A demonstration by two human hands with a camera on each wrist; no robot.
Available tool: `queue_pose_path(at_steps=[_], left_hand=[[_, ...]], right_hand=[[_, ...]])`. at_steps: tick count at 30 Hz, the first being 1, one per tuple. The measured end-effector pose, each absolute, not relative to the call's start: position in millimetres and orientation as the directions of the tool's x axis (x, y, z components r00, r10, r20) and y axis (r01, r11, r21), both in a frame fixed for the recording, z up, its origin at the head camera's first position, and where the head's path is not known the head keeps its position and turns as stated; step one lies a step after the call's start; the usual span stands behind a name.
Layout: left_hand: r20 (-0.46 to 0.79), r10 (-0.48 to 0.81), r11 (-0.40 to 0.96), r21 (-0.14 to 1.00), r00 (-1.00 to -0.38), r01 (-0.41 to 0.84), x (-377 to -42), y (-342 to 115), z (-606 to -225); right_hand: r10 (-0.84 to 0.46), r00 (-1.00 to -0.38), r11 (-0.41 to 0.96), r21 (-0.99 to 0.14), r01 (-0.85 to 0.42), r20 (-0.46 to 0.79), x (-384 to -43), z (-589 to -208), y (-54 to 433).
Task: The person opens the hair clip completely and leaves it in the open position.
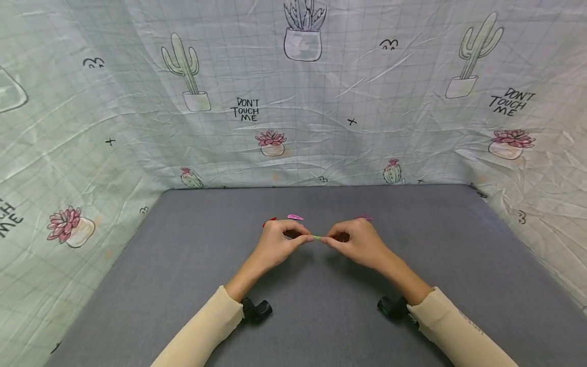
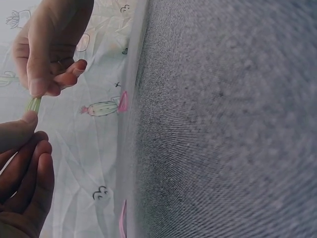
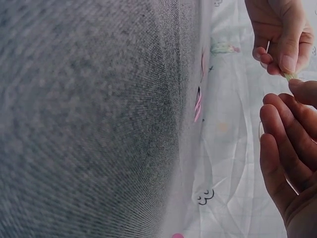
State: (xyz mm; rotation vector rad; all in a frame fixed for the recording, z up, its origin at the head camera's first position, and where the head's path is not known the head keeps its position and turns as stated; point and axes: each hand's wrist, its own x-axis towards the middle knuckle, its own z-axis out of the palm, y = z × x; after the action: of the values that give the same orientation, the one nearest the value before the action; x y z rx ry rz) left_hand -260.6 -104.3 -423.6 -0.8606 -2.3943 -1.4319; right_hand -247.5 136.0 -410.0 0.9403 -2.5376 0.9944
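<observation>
Head view: left hand [image 1: 278,243], thumb and fingertips closed together in a pinch on one end of a slim green piece [image 1: 317,237]. Right hand [image 1: 359,243], likewise pinching, at the opposite end. Green piece: one, held in the narrow gap between the two sets of fingertips, to the right of the left hand and to the left of the right; raised above the grey table [image 1: 183,275], which lies beneath both hands; a short middle length visible, the ends covered by the fingers.

Red item [image 1: 269,221]: one, just past the left knuckles, partly hidden by that hand. Pink clip [image 1: 295,217]: one, on the table beyond the left fingers. Dark pink item [image 1: 364,217]: one, behind the right knuckles, largely hidden.

Wrist views: remaining fingers of each hand loosely bent, away from the green piece.

Cream sleeves [image 1: 206,326]: one behind each hand. Black wrist devices [image 1: 256,310]: one below each wrist. Cactus-print cloth [image 1: 312,97]: beyond both hands.
</observation>
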Motion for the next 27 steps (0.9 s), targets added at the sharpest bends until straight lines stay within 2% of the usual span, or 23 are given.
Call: queue_pose_path(at_steps=[9, 27], left_hand=[[0.473, 0.365, 0.360, 0.723, -0.802, 0.590, -261.5, -105.2, -424.5], [0.520, 0.401, 0.313, 0.696, -0.754, 0.647, -261.6, -105.8, -431.3]], right_hand=[[-0.460, -0.749, 0.571, -0.488, -0.661, 0.477, -248.7, -409.3, 134.0], [-0.476, -0.673, 0.565, -0.390, -0.727, 0.565, -250.7, -417.5, 133.7]])
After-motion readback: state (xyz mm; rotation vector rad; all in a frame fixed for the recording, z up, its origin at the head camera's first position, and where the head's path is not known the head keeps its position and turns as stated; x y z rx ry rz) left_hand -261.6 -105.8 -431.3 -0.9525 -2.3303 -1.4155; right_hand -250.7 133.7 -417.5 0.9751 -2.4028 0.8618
